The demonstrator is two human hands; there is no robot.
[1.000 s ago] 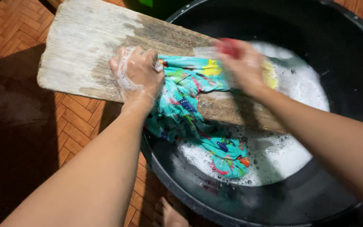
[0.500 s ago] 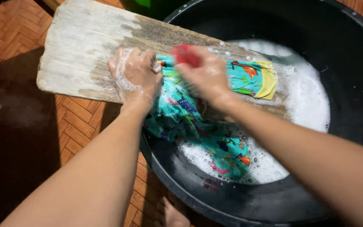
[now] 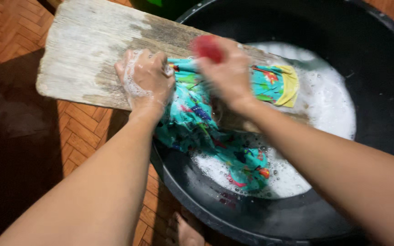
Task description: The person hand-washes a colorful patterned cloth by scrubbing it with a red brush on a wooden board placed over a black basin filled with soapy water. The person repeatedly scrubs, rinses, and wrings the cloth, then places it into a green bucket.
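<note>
Since half a second ago your right hand (image 3: 226, 73) has edged slightly up the wooden board (image 3: 87, 50), carrying the red brush (image 3: 207, 47) with it — your fingers are closed around that brush, pressing it onto the turquoise patterned garment (image 3: 197, 111). Your left hand (image 3: 146, 82), soapy, is clenched on the garment's bunched end near the board's lower edge. The cloth drapes off the board into the sudsy water (image 3: 324, 105) of the black tub (image 3: 388, 54) — its yellow hem (image 3: 289, 86) lies on the board's right end.
</note>
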